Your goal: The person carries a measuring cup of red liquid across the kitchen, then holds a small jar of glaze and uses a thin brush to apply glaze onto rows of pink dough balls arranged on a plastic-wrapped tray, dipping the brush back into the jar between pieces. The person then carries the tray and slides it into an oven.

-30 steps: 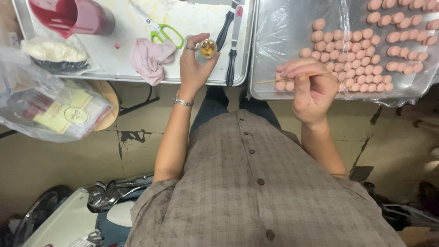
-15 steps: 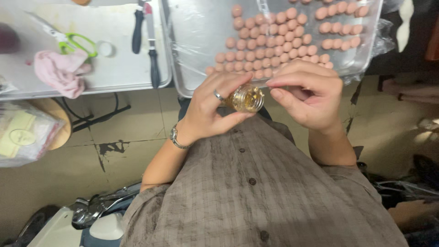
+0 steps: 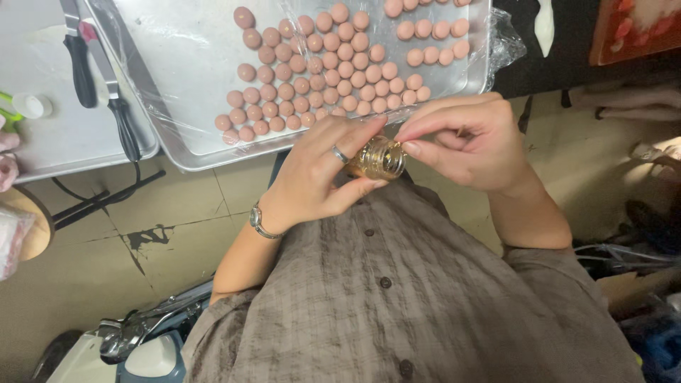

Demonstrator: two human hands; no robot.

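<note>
A small gold jar [image 3: 381, 157] is being cradled in the left hand [image 3: 323, 177], steadying its mouth, while the right hand's [image 3: 464, 142] fingertips are being pinched together at its rim.

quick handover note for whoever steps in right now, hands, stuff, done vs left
Left hand: grip closed around a small amber glass jar, held above the lap.
Right hand: fingertips pinched at the jar's mouth; what they pinch is too small to tell.
Metal tray, lined with plastic film, holds rows of pink balls.
Second tray to the left carries two dark-handled knives.
Done: balls are shaped and laid out.
Left: the jar is in hand, not set down.
</note>
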